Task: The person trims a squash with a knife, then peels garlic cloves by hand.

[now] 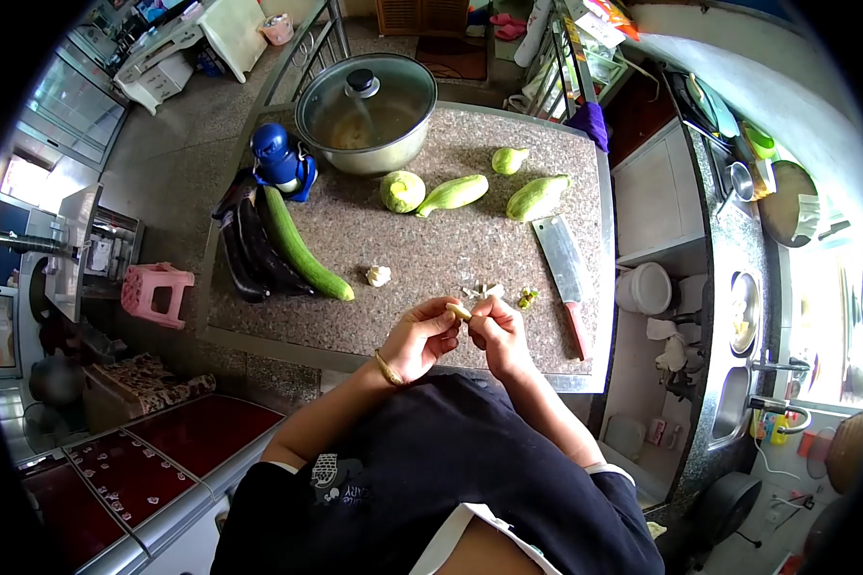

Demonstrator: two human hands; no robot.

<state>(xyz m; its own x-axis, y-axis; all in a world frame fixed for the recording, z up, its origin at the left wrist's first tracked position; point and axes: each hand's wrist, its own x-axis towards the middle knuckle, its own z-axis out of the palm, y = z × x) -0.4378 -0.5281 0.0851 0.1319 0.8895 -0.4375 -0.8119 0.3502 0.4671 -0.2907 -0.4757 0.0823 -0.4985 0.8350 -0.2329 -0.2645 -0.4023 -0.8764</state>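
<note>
Above the table's near edge, my left hand pinches a small pale yellowish garlic clove between thumb and fingertips. My right hand is closed at the clove's other end, its thumb and finger pressed together there. Whitish garlic skins lie just beyond the fingers. A garlic bulb rests to the left, and a little pile of green bits sits to the right. Further right is a cleaver with a red handle, lying flat and pointing away from me.
A lidded pot stands at the table's far left beside a blue bottle-like item. Eggplants and a long green cucumber-like vegetable lie at left. Several light green squashes sit across the back. A sink counter runs along the right.
</note>
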